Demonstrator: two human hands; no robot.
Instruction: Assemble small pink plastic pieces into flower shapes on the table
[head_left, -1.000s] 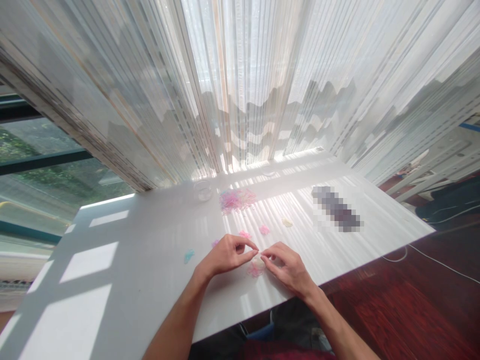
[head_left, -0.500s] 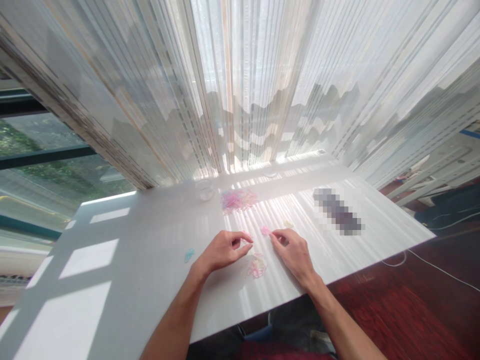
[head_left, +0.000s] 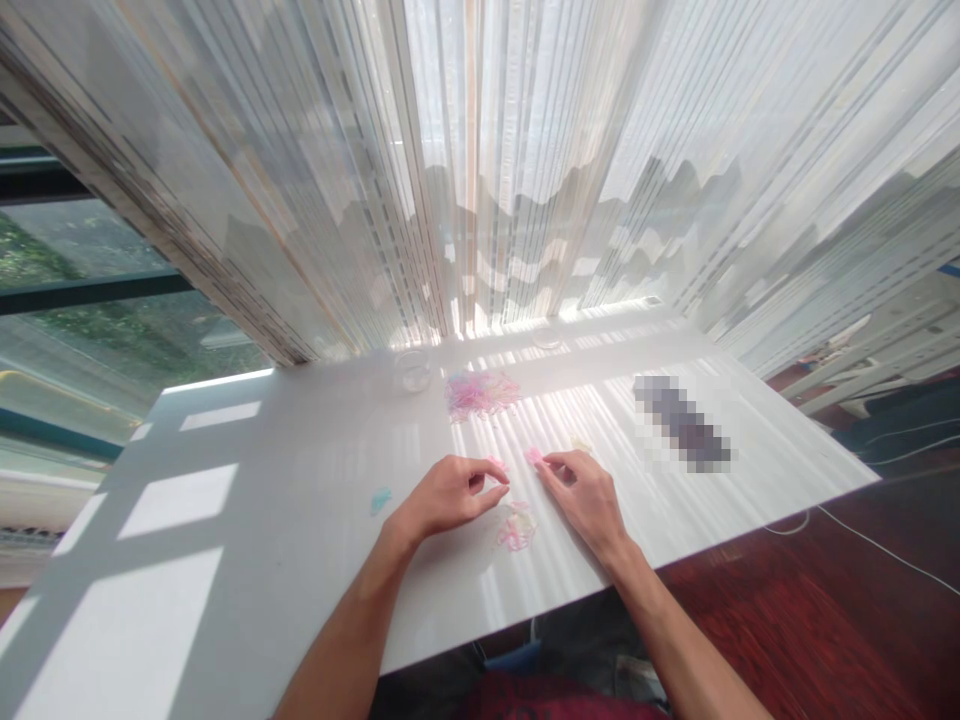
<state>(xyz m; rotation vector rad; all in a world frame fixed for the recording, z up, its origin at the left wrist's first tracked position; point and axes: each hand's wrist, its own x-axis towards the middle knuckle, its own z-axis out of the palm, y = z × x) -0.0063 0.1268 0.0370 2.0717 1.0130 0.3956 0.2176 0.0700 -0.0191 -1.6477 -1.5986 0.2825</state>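
My left hand (head_left: pixel 459 495) hovers low over the white table, thumb and index fingertip brought together in a pinch; whatever may be between them is too small to make out. A few pink bands (head_left: pixel 497 465) lie just behind its index finger. My right hand (head_left: pixel 583 495) is also pinched, its fingertips at the edge of a small pink pile (head_left: pixel 533 455) of thin loops like tiny rubber bands. Between the wrists lies a loose pile of pink and pale yellow bands (head_left: pixel 516 527). A pale yellow cluster (head_left: pixel 580 443) sits just beyond my right hand.
A larger heap of mixed pink and purple bands (head_left: pixel 482 394) lies farther back. Beside it stands a clear round container (head_left: pixel 412 371), with a clear dish (head_left: pixel 547 338) near the curtain (head_left: pixel 487 200). Teal bands (head_left: pixel 381 499) lie left. A blurred-out object (head_left: pixel 684 424) rests right.
The view has shifted slightly. My right fingertips have come in closer against the small pink pile. My left hand keeps nearly the same pinch and place.
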